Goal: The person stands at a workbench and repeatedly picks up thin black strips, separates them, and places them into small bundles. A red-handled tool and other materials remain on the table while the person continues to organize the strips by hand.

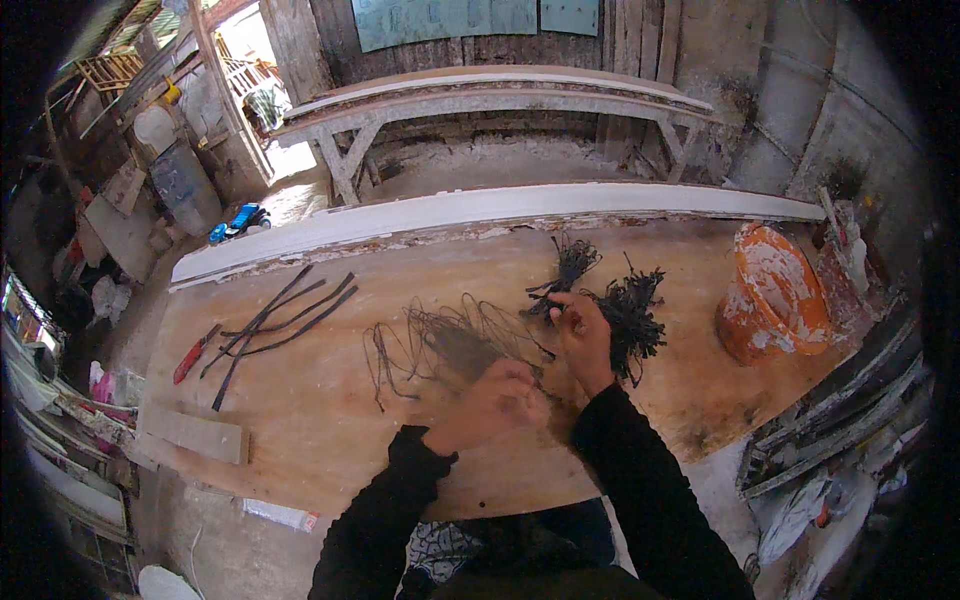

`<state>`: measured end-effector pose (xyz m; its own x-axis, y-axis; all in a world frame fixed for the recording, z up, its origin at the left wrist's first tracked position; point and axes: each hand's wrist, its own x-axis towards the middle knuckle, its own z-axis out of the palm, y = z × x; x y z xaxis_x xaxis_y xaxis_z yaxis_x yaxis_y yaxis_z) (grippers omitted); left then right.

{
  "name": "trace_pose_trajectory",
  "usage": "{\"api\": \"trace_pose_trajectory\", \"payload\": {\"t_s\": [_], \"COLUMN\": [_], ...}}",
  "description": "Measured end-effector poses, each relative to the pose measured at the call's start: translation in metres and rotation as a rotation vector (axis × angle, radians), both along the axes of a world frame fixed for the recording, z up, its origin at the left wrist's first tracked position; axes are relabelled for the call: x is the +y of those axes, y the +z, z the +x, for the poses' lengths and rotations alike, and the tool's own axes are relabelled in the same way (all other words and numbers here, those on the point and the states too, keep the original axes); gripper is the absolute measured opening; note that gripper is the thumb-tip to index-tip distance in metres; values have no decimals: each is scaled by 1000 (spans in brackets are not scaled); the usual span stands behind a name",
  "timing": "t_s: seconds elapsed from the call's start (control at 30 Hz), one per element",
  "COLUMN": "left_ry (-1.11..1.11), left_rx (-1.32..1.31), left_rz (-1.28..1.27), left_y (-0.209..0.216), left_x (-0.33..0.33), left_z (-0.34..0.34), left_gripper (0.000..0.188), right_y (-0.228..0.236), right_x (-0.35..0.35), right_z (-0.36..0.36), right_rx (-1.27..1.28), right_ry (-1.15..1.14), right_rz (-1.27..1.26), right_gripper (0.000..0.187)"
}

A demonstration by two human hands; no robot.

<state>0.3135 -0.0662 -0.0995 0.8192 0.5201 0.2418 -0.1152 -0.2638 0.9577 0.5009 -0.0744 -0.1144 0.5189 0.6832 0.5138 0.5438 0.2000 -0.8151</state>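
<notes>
My right hand point(583, 338) is over the table's middle right, its fingers pinched together. It is close to a small bundle of black strands point(575, 260) and a larger dark clump of knotted cord point(632, 318); what it pinches is too small to make out. Lower and to the left, my left hand point(488, 410) is smeared by motion, its fingers seemingly curled. Loose thin black strands point(450, 335) spread on the wood just beyond it, partly blurred. Whether a strand runs between the hands cannot be told.
On the wooden tabletop point(310, 430) lie several black strips point(290, 312), a red-handled cutter point(195, 355) and a wood block point(195, 436). An orange, paint-caked bucket point(770, 295) is at right. A long white board point(480, 207) lines the far edge, with a bench point(500, 100) behind.
</notes>
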Motion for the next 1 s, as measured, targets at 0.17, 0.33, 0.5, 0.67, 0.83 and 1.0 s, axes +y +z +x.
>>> {"api": "trace_pose_trajectory", "payload": {"t_s": [0.17,0.33,0.5,0.67,0.83,1.0], "left_ry": [392,785,859,814,261,-77], "left_rx": [-116,-151,-155,27,-79,-121], "left_rz": [266,115,-219,209,525,90], "left_y": [-16,-34,-11,-28,-24,-8], "left_x": [47,83,64,65,26,-14], "left_z": [-26,-52,-38,-37,-3,12], "left_gripper": [8,7,3,8,11,5], "right_y": [-1,30,19,22,16,-3], "right_x": [-2,-28,-37,-30,-11,2], "right_z": [3,-41,-66,-47,-4,-2], "right_rx": [-103,100,123,331,369,72], "right_ry": [66,886,1110,862,197,81], "right_rz": [50,-192,-204,-155,31,59], "right_gripper": [9,12,12,8,16,11]}}
